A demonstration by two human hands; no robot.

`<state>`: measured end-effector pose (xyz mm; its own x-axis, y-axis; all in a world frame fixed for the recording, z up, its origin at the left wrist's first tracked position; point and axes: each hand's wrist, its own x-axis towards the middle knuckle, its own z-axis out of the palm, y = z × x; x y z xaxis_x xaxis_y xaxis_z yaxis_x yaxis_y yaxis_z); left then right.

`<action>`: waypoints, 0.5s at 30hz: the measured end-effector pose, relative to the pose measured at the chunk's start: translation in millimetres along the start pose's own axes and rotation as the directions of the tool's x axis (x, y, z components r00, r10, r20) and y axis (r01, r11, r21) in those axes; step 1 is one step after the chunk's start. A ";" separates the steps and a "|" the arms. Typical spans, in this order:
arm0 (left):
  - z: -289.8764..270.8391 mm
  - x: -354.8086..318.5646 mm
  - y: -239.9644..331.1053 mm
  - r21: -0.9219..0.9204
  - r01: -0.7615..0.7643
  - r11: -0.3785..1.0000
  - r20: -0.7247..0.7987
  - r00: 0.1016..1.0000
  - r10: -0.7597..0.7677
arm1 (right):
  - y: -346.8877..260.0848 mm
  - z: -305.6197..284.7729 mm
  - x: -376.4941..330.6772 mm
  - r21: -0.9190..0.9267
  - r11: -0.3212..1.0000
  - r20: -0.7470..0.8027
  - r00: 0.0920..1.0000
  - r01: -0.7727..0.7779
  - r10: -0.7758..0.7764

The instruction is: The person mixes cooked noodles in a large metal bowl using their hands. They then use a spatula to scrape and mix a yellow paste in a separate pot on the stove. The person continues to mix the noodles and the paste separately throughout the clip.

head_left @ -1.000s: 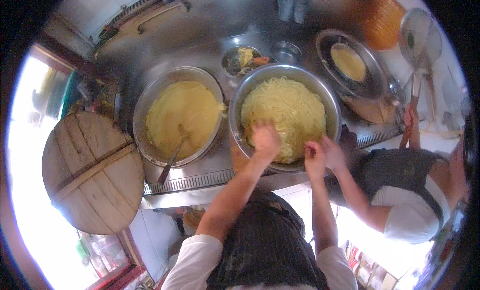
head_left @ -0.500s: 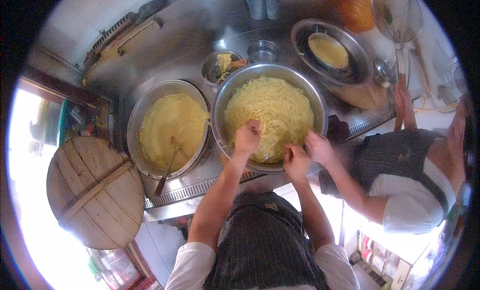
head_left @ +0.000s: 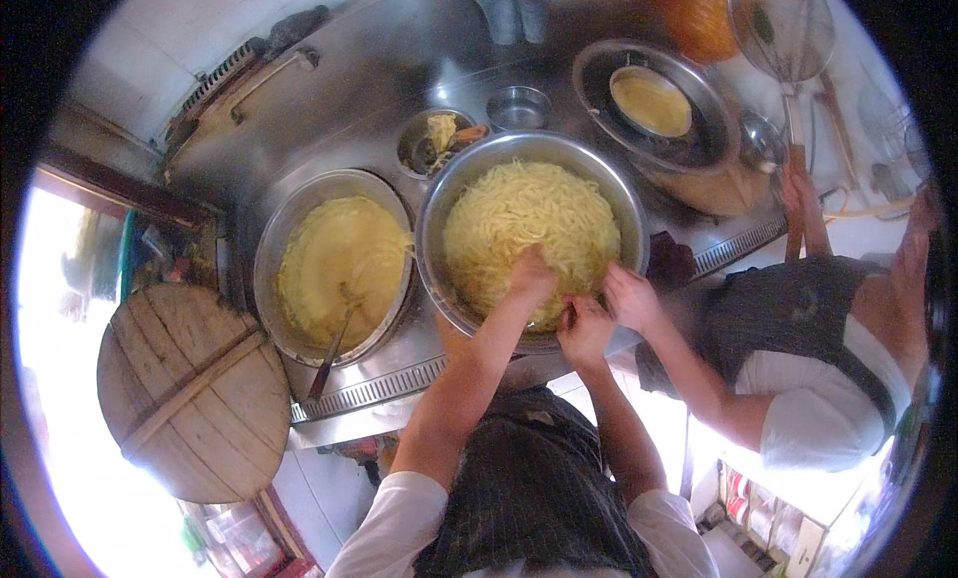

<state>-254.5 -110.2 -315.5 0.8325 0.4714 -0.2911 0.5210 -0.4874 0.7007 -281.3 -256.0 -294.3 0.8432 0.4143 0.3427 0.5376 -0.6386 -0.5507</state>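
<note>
In the head view, the left hand (head_left: 534, 276) reaches into noodles (head_left: 529, 204) that fill a steel bowl (head_left: 633, 219) on the counter (head_left: 344, 104), its fingers too buried to tell how far they open or what they grasp. The right hand (head_left: 585, 325) is at the bowl's near rim, fingers bent narrowly inward, any grip unclear, just beside a co-worker's hand (head_left: 631, 298) at the right rim.
</note>
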 end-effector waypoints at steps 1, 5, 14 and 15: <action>-0.8 -6.2 9.8 -0.019 -0.054 0.998 -0.101 0.994 0.052 | 0.3 -0.9 -0.5 -0.008 1.000 0.015 1.000 -0.004 0.004; -43.2 -2.8 1.5 -0.349 -0.069 0.935 0.001 0.997 0.074 | 0.5 -2.2 -1.0 -0.011 1.000 0.015 1.000 0.004 -0.003; -50.2 20.0 -34.6 0.128 0.362 0.923 -0.232 0.916 -0.328 | 1.8 -7.9 1.0 -0.018 0.999 -0.033 0.999 -0.031 0.031; -39.3 40.8 -79.8 0.113 0.342 0.933 -0.078 0.939 -0.335 | -8.1 -4.8 1.2 -0.007 1.000 -0.007 1.000 -0.029 0.029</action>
<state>-269.5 -23.2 -357.7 0.5924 0.6633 -0.4573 0.7922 -0.3760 0.4807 -284.7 -253.4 -285.8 0.8584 0.3910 0.3319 0.5129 -0.6547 -0.5552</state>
